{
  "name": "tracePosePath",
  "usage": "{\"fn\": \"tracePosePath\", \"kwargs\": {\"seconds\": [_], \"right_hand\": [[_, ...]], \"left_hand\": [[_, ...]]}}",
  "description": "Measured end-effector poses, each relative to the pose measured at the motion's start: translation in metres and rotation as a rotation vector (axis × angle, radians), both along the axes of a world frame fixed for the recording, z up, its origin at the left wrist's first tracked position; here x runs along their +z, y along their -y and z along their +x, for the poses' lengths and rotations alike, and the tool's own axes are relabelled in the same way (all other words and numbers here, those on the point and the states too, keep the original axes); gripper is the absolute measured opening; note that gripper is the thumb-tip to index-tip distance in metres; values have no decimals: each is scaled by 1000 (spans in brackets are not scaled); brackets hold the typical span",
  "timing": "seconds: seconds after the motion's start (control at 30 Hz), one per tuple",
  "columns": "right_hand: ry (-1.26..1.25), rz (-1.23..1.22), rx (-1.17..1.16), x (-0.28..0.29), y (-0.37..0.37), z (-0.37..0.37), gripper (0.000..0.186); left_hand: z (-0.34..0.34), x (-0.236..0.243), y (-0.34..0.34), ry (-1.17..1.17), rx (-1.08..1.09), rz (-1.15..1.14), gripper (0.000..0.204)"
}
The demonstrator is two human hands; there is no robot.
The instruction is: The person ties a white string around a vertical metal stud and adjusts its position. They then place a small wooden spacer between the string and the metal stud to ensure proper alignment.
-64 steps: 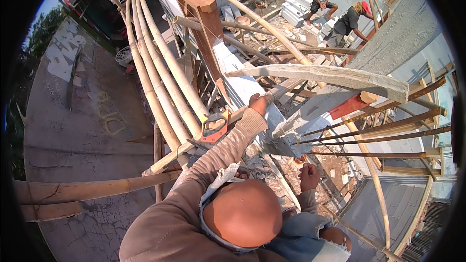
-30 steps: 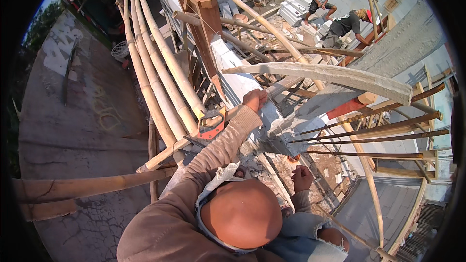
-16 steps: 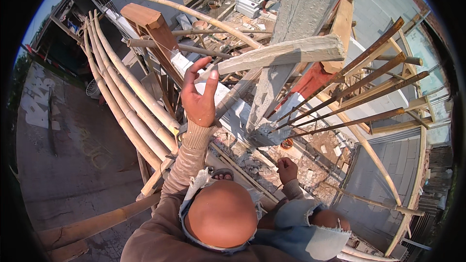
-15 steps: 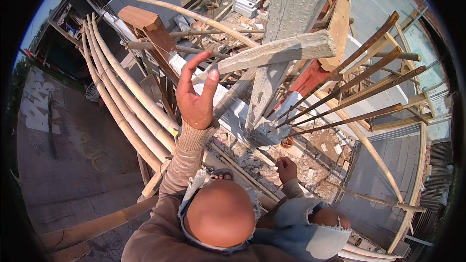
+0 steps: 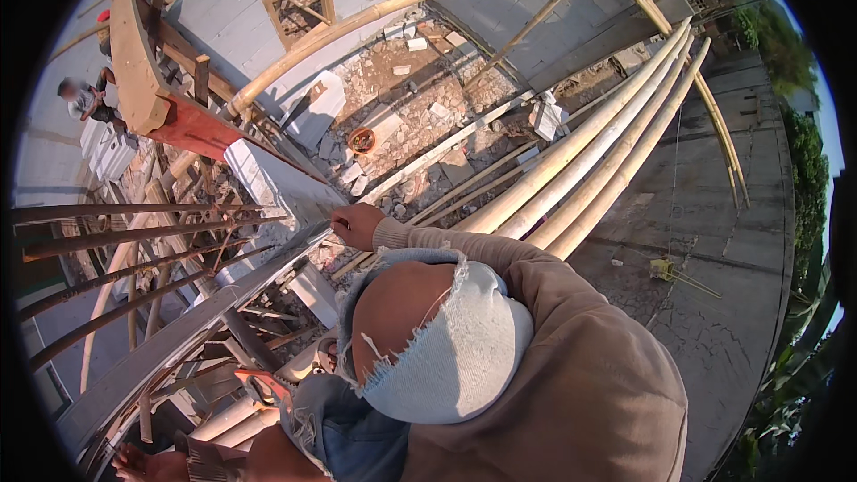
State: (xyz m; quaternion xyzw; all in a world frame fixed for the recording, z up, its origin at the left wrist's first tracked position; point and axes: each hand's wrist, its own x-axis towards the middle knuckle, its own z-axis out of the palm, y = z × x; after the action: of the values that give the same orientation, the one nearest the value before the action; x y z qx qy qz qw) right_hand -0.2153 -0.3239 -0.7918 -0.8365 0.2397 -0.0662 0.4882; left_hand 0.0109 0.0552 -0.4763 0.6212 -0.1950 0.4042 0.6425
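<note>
My right hand (image 5: 356,226) is closed, with its fingers curled, beside the end of a long grey board (image 5: 201,319). Whatever it may hold is hidden. At the lower left is my left hand (image 5: 145,464), in shadow, its fingers apart near the far end of that board. Several rusty steel bars (image 5: 134,236) stick out leftward from the pale concrete (image 5: 290,205) close to my right hand. An orange-red handle (image 5: 262,384), perhaps of a saw, shows by my torn denim trouser leg (image 5: 348,419).
Long bamboo poles (image 5: 589,161) run up to the right, and a curved one (image 5: 402,7) crosses the top. Below lies rubble (image 5: 393,116) with an orange bucket (image 5: 361,140). A red-sided timber beam (image 5: 147,80) stands upper left; a person (image 5: 85,98) sits beyond it.
The whole view has turned strongly to the right. My left hand, raised before the grey post, is now low at the lower left. My right hand stays closed, now beside the board's end.
</note>
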Motion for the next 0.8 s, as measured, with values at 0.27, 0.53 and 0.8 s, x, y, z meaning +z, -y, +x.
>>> {"fn": "tracePosePath", "kwargs": {"seconds": [0.27, 0.53, 0.8], "right_hand": [[-197, -55, 14, -16, 5, -54, 20], [-470, -22, 315, -77, 27, -104, 20], [-632, -104, 453, -57, 50, -90, 20]], "left_hand": [[-80, 60, 96, -182, -1226, 638, 19], [-137, 113, 246, -92, -1840, 716, 25], [-204, 97, 235, -108, -1459, 698, 30]]}}
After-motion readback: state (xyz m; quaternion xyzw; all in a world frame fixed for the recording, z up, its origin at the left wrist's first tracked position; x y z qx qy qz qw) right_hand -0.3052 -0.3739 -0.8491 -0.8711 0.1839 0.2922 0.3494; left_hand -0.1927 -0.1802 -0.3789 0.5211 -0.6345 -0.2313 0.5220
